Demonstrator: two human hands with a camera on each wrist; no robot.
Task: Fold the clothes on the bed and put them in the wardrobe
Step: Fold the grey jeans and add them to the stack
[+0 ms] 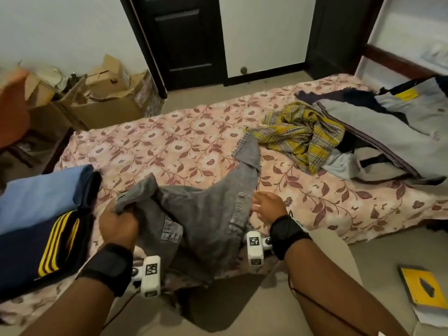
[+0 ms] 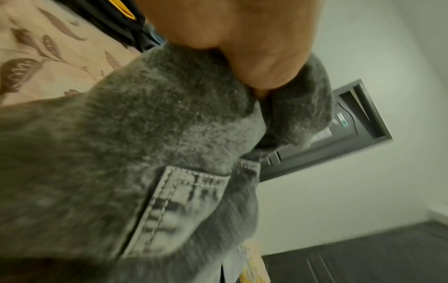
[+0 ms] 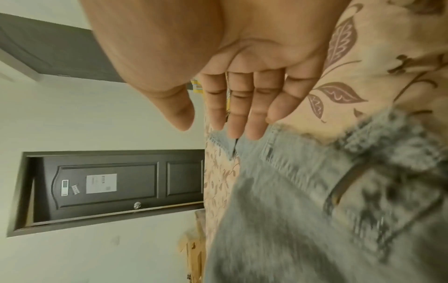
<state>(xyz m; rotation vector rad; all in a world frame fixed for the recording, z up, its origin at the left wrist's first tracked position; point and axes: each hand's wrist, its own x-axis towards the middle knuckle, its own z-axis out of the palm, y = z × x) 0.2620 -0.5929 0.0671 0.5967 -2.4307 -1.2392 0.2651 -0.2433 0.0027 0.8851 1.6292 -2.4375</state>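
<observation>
The grey jeans lie on the bed, one leg running away toward the far right. The left hand clenches the waist end; the right hand, fingers released, hovers just beside the right edge.

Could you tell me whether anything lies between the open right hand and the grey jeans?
Nothing visible does. The right hand hovers open beside the grey jeans, with only bare floral bedsheet near it; the left hand grips them.

grey jeans lie crumpled at the bed's near edge. folded clothes stack beside them; unfolded clothes lie heaped further right.
</observation>
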